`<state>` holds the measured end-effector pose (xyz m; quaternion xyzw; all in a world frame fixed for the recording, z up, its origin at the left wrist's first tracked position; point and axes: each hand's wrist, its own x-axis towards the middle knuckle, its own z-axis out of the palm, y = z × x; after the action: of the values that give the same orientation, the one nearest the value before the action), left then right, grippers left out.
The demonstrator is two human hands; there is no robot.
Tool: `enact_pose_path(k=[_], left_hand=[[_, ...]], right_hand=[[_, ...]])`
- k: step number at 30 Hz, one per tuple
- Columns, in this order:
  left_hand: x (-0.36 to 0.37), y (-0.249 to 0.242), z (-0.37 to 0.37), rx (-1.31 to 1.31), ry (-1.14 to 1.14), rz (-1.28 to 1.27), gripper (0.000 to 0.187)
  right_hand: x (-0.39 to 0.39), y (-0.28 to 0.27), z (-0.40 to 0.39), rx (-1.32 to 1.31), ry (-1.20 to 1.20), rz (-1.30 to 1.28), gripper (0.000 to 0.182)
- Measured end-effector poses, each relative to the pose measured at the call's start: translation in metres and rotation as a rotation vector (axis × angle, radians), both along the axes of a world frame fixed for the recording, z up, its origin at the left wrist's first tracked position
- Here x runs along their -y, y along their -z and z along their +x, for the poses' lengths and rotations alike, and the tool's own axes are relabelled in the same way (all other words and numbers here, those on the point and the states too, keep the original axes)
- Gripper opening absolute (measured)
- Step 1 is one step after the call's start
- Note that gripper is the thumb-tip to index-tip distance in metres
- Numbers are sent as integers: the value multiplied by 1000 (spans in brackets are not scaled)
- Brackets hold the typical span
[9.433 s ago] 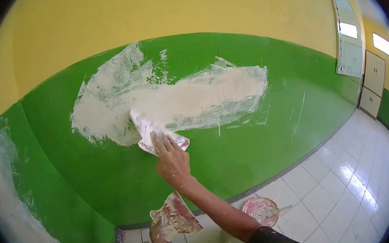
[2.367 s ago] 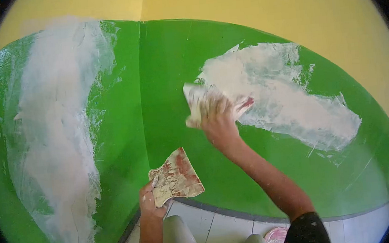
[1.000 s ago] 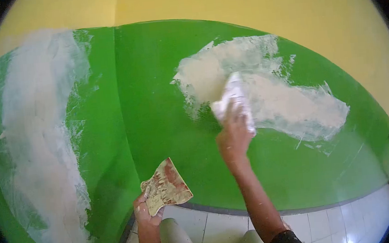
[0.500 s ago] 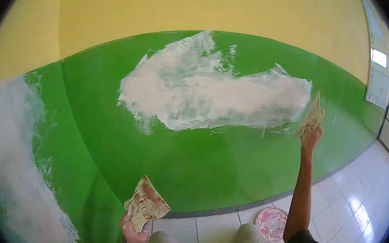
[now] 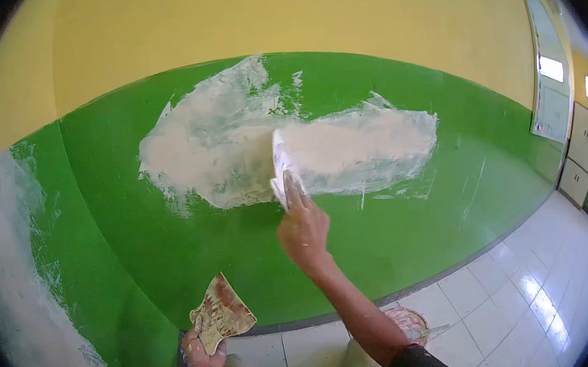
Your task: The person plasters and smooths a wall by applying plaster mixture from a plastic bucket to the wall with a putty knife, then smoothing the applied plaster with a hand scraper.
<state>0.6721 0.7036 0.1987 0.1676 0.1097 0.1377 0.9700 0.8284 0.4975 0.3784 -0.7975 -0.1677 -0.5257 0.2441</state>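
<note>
My right hand [image 5: 304, 233] is closed round the handle of a putty knife [image 5: 283, 170], whose blade, coated in white putty, is held against or very close to the whitish putty patch [image 5: 353, 143] on the green wall [image 5: 273, 262]. Lower left, my left hand [image 5: 205, 350] grips a second, wide scraper [image 5: 222, 310] smeared with dried cream and brown matter. That one is held up in front of the lower wall, away from the patch.
A round tub [image 5: 410, 323] with pinkish-white putty stands on the tiled floor [image 5: 486, 306], partly behind my right forearm. Another long putty strip [image 5: 19, 277] runs down the left wall. Cabinets [image 5: 578, 155] and a window [image 5: 551, 84] are at the right.
My right hand has swung left from the patch's right end to its middle, and the blade's white-coated face now shows. New thin white streaks mark the wall at right. The view has shifted right.
</note>
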Motion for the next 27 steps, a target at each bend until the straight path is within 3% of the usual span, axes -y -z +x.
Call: enact_pose_path(k=[2, 4, 7, 9, 12, 13, 14, 15, 16, 18, 23, 25, 26, 27], left_hand=[[7, 5, 3, 13, -6, -20, 35], [5, 6, 6, 23, -4, -37, 34], [-5, 7, 3, -26, 31, -24, 35], [-7, 19, 3, 23, 35, -12, 35], [-2, 27, 8, -20, 24, 8, 35], [2, 25, 8, -14, 11, 3, 35], [2, 16, 1, -34, 21, 17, 34], [0, 10, -4, -54, 30, 34, 34], [-5, 11, -6, -61, 24, 41, 34], [-11, 18, -3, -45, 13, 4, 33], [-5, 26, -6, -23, -55, 34, 31], [-4, 23, -9, -19, -58, 68, 30], [1, 14, -11, -32, -74, 80, 30], [3, 8, -12, -45, -87, 88, 29]], right_hand=[[48, -2, -9, -328, -206, -25, 49], [108, -3, 7, -178, -82, 238, 71], [216, -32, 43, 80, 437, 320, 26], [238, -66, 47, 56, 216, 410, 29], [185, -58, 66, 92, 174, 353, 33], [142, -59, 54, 27, 138, 339, 44], [103, -51, 57, -75, 256, 145, 50], [50, -56, 28, -151, 178, 111, 55], [11, -39, 38, 73, 28, 52, 59], [-47, -27, 26, -89, 160, -140, 63], [-32, -5, 5, 49, -87, -226, 63], [5, -40, -33, -631, -269, -154, 56], [21, -40, -19, -271, -222, -90, 55], [31, -53, -12, -93, -171, -15, 54]])
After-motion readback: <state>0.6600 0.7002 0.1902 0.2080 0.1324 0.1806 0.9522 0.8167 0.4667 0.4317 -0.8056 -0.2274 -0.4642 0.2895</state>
